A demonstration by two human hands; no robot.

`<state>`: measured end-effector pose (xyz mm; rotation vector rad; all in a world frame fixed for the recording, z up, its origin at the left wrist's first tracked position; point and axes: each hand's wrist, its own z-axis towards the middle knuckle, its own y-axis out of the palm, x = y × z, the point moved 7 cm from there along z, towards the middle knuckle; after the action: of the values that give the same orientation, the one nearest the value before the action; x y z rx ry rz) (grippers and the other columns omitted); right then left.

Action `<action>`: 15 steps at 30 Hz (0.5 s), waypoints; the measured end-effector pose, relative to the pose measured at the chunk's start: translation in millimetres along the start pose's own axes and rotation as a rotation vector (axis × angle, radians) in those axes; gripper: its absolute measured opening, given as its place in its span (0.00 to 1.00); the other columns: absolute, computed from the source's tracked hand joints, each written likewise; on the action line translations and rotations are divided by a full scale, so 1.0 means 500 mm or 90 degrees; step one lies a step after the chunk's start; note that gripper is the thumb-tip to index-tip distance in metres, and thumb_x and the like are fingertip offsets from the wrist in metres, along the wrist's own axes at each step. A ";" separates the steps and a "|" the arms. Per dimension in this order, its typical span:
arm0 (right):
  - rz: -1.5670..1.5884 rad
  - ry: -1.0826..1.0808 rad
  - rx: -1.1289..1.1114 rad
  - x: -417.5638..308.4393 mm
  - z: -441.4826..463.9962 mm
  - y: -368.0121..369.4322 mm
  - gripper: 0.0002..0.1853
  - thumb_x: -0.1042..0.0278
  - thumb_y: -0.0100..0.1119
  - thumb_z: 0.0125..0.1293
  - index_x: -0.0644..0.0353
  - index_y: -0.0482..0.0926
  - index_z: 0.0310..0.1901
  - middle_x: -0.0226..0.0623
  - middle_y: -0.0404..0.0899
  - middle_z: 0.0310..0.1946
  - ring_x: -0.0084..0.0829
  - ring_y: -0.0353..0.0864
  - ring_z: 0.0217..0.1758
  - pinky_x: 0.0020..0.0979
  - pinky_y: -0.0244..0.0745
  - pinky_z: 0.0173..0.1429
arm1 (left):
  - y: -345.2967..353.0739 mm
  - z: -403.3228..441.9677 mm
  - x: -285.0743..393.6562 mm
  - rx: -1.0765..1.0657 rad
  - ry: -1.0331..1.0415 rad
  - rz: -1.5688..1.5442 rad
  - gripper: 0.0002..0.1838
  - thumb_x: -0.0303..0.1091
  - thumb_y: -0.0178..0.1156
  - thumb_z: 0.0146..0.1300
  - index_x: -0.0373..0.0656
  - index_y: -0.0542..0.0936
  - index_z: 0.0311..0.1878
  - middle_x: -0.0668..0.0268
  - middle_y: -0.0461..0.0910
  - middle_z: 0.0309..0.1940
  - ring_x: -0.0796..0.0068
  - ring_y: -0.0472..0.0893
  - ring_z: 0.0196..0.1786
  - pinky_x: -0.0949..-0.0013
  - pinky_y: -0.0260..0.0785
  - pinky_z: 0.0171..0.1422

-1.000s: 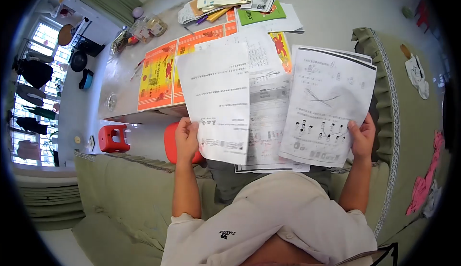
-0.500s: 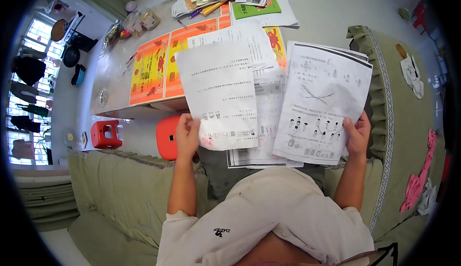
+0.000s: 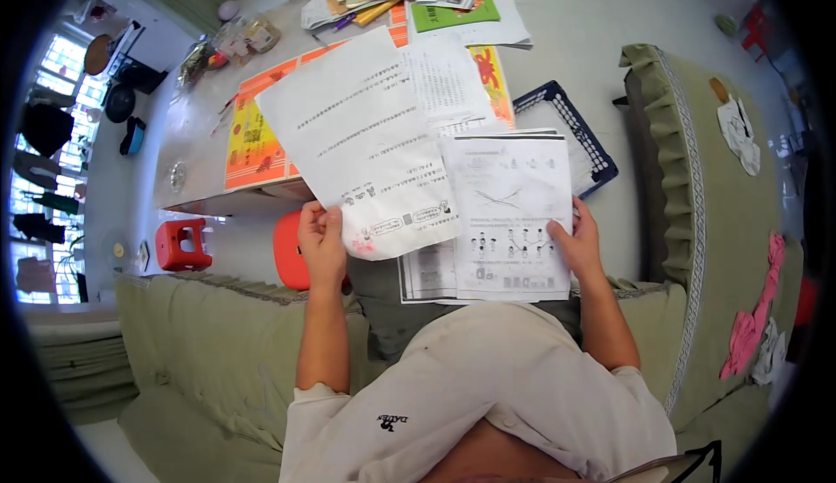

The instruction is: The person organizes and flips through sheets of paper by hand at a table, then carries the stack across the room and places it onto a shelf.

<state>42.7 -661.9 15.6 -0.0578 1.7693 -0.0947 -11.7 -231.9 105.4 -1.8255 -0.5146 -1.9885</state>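
Observation:
My left hand pinches the lower left corner of a white printed sheet, which is tilted and reaches over the table edge. Thumb on top, my right hand grips the right edge of a stack of worksheets with line drawings of figures. The stack lies above my lap, overlapping other printed papers. Behind the left sheet, another printed page rests toward the table.
Orange and yellow cardboard covers part of the table. Booklets, pens and a green book lie at its far end. Red stools stand at the left; a dark blue basket is beyond the right hand.
The worksheet stack in my right hand has moved left over the papers, uncovering the blue basket. The sheet in my left hand has tilted, its top swinging left.

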 end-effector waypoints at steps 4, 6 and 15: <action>-0.295 -0.206 0.096 -0.096 -0.008 -0.018 0.39 0.70 0.69 0.56 0.70 0.59 0.66 0.44 0.78 0.48 0.28 0.79 0.48 0.31 0.74 0.52 | 0.069 -0.029 0.000 -0.074 -0.028 0.013 0.06 0.28 0.56 0.68 0.37 0.72 0.44 0.72 0.76 0.28 0.89 0.70 0.30 0.82 0.63 0.36; -0.308 -0.341 0.032 -0.182 -0.030 0.007 0.37 0.70 0.68 0.56 0.70 0.61 0.65 0.45 0.77 0.50 0.26 0.78 0.49 0.30 0.73 0.52 | 0.142 -0.061 0.018 -0.118 -0.016 -0.015 0.06 0.29 0.56 0.69 0.37 0.73 0.43 0.71 0.78 0.29 0.89 0.71 0.31 0.82 0.63 0.35; 0.093 -0.168 0.218 -0.113 0.112 -0.159 0.11 0.73 0.61 0.63 0.69 0.74 0.43 0.36 0.81 0.32 0.24 0.80 0.35 0.25 0.74 0.39 | 0.234 -0.140 -0.094 -0.264 -0.116 0.188 0.24 0.23 0.61 0.61 0.36 0.66 0.60 0.58 0.78 0.42 0.77 0.78 0.38 0.75 0.74 0.43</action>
<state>107.8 -737.7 67.0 0.2944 1.4683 -0.2701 -7.7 -366.5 53.6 -2.1894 0.1314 -1.8300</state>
